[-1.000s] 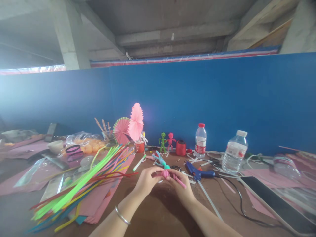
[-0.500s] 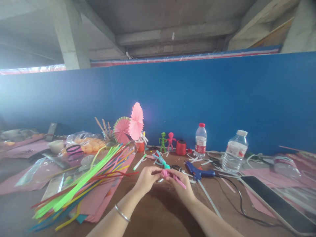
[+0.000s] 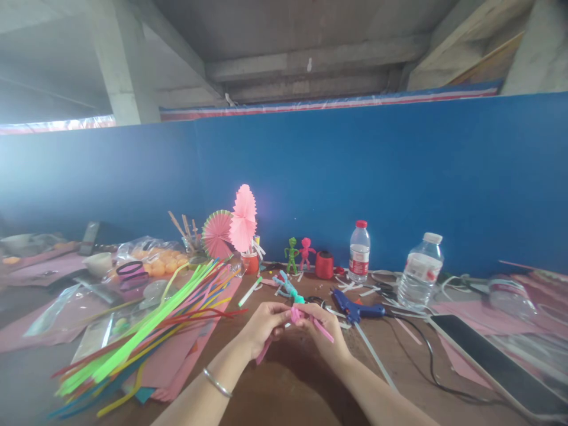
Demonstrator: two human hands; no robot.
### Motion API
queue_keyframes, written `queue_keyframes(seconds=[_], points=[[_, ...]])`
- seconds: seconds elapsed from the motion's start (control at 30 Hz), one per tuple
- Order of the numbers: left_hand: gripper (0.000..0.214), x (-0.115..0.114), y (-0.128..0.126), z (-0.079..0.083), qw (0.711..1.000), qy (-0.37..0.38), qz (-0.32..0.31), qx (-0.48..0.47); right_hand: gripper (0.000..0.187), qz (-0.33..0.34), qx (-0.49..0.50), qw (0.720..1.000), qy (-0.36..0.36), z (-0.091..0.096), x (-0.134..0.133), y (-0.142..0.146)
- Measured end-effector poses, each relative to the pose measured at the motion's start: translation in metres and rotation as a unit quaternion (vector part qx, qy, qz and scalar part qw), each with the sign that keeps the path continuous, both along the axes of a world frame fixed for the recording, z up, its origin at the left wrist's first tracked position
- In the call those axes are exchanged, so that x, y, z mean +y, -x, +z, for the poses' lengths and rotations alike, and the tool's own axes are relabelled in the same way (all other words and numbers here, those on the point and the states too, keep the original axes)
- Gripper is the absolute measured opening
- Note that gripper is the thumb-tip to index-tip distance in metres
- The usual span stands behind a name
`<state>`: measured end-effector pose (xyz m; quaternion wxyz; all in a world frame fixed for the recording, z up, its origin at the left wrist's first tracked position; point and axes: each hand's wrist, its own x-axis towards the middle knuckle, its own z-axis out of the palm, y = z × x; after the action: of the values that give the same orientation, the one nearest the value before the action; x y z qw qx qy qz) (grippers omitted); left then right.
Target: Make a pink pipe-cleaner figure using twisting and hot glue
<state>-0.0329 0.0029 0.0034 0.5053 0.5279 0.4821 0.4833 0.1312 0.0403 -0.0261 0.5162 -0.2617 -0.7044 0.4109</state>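
My left hand [image 3: 262, 325] and my right hand [image 3: 326, 330] meet over the brown table [image 3: 288, 390], both pinched on a pink pipe cleaner [image 3: 296, 315] bent into a small knot between them. One pink end pokes out to the right, another hangs below my left hand. Just beyond my fingers lies a blue and teal pipe-cleaner figure [image 3: 287, 289]. A green figure [image 3: 291, 253] and a pink figure [image 3: 306, 251] stand by the blue wall.
A big bundle of coloured pipe cleaners [image 3: 146, 322] lies at the left on pink paper. A blue glue gun [image 3: 352, 307] with its cable, two water bottles [image 3: 358, 251] [image 3: 415, 271], a red spool [image 3: 324, 264], pink paper fans [image 3: 233, 228] and a dark tablet [image 3: 492, 364] surround my hands.
My hands have kept twisting the pink pipe cleaner; a loose pink end now hangs down under my left hand. The view shifted slightly.
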Motion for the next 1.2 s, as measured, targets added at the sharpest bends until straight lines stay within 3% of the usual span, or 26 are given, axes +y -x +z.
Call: queue_keyframes(seconds=[0.2,0.37,0.8,0.97,1.2], points=[[0.034,-0.005,-0.003,0.012,0.999,-0.022,0.000,0.032,0.027,-0.014,-0.014,0.999,-0.033,-0.001,0.000,0.001],[0.031,-0.006,-0.005,0.012,0.999,-0.023,0.023,0.042,0.027,-0.018,-0.023,0.998,-0.055,0.002,-0.003,0.000],[0.029,-0.007,-0.010,0.011,0.997,0.009,-0.001,-0.077,0.040,0.014,0.004,0.996,-0.086,0.003,-0.006,0.000],[0.026,-0.006,-0.009,0.012,0.995,0.008,0.004,-0.100,0.039,0.013,0.033,0.998,-0.053,0.003,-0.011,0.003],[0.025,-0.004,-0.006,0.013,0.996,-0.011,0.008,-0.094,0.019,-0.025,0.070,0.997,0.036,0.006,-0.005,0.008]])
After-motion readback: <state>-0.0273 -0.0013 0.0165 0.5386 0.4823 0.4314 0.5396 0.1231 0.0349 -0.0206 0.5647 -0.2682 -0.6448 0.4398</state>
